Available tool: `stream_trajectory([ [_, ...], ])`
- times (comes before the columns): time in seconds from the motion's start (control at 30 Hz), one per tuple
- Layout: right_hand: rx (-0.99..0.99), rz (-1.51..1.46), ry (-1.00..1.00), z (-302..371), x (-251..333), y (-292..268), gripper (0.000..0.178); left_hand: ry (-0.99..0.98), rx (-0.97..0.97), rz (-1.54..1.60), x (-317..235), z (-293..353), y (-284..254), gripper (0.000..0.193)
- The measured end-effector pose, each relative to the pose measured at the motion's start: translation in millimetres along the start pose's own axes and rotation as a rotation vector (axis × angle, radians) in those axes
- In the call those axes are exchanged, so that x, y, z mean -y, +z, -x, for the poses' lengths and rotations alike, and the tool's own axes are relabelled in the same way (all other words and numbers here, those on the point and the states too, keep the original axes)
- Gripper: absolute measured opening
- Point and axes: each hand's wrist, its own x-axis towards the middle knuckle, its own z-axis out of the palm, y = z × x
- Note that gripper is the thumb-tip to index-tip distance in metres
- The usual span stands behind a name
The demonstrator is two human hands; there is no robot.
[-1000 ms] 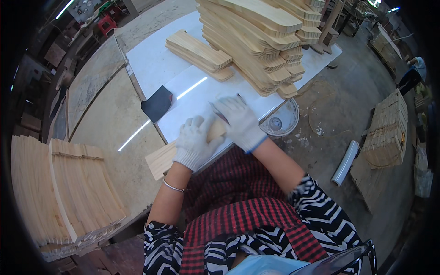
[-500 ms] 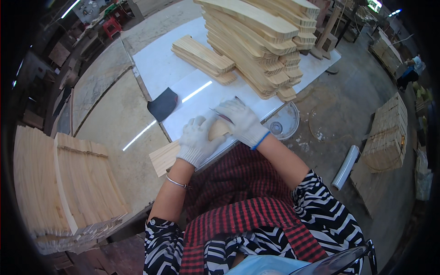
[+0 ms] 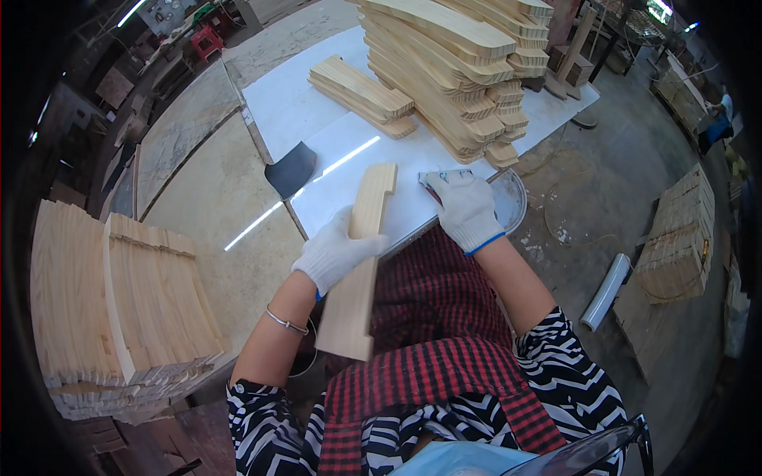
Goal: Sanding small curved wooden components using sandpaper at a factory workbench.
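My left hand [image 3: 335, 250], in a white knitted glove, grips a pale wooden board [image 3: 349, 313] around its middle. The board is tilted, with a notch at its far end, and its near end hangs over my apron. My right hand [image 3: 467, 208], gloved too, is closed on a folded piece of sandpaper [image 3: 429, 183] at the white tabletop's front edge, apart from the board. A dark, curled sheet of sandpaper [image 3: 291, 170] lies on the table beyond my left hand.
Tall stacks of shaped boards [image 3: 444, 79] stand at the table's far side, beside a smaller pile [image 3: 357, 91]. More boards [image 3: 151, 293] are stacked at the left. A white bucket [image 3: 512, 202] sits by the right edge; a plastic-film roll [image 3: 606, 292] lies on the floor.
My left hand has raised and turned the board, bringing it lengthwise toward my body. My right hand has moved off the board to the right, still holding the sandpaper.
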Motion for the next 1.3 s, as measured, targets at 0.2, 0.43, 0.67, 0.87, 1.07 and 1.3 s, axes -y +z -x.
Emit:
stream_trajectory([
  [0.2, 0.031, -0.211, 0.090, 19.5, 2.1, -1.5, 0.033, 0.052, 0.030, 0.546, 18.1, 24.5, 38.5, 0.081],
  [0.43, 0.057, -0.340, 0.015, 30.8, 58.3, -16.9, 0.038, 0.037, 0.023, 0.625, 13.7, 31.0, 44.4, 0.081],
  [0.67, 0.007, -0.356, 0.072, 58.5, 63.5, -17.4, 0.058, 0.091, 0.011, 0.701, 22.1, 29.1, 46.0, 0.079],
  [0.87, -0.042, -0.272, -0.045, 53.2, 56.9, 4.8, 0.059, 0.119, 0.028, 0.721, 26.5, 22.5, 48.1, 0.077],
  [1.07, 0.041, -0.446, 0.083, 52.7, 66.8, -15.8, 0.053, 0.102, 0.025, 0.784, 33.3, 30.2, 50.6, 0.076],
  [1.3, 0.151, -0.492, 0.205, 68.8, 55.8, 1.9, 0.051, 0.095, 0.013, 0.893, 32.0, 29.3, 50.7, 0.070],
])
